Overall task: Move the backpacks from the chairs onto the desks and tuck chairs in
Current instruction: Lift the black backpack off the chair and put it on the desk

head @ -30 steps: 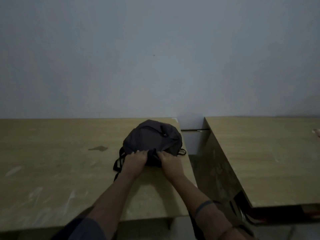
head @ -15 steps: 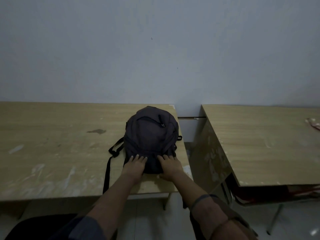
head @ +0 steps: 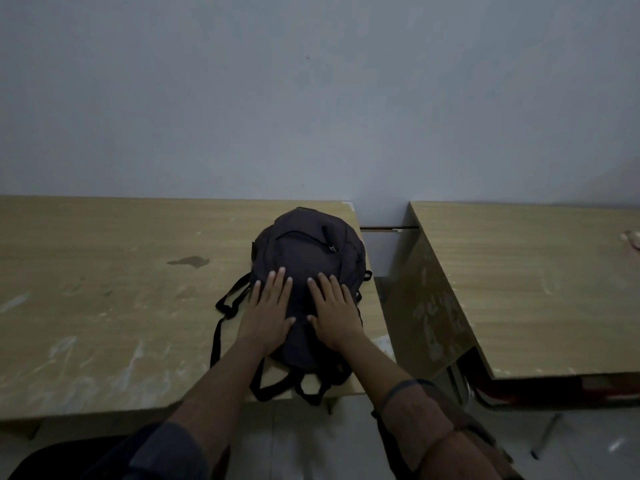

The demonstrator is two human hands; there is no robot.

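Note:
A dark grey backpack (head: 308,247) lies flat on the right end of the left wooden desk (head: 104,306), its straps trailing to the left and over the front edge. My left hand (head: 268,311) and my right hand (head: 334,308) rest palm-down on its lower half, fingers spread, gripping nothing. A dark chair seat (head: 52,459) shows at the bottom left, in front of this desk. A red chair (head: 540,389) sits partly under the right desk (head: 536,289).
A narrow gap separates the two desks, with a pale floor (head: 346,445) below. A plain wall (head: 311,98) stands right behind both desks. A small pinkish object (head: 632,239) lies at the right desk's far right edge. A dark stain (head: 188,261) marks the left desk.
My hands let go of the bunched bottom of the backpack and slid up flat onto it. The bag now lies flatter, with its straps hanging over the front edge.

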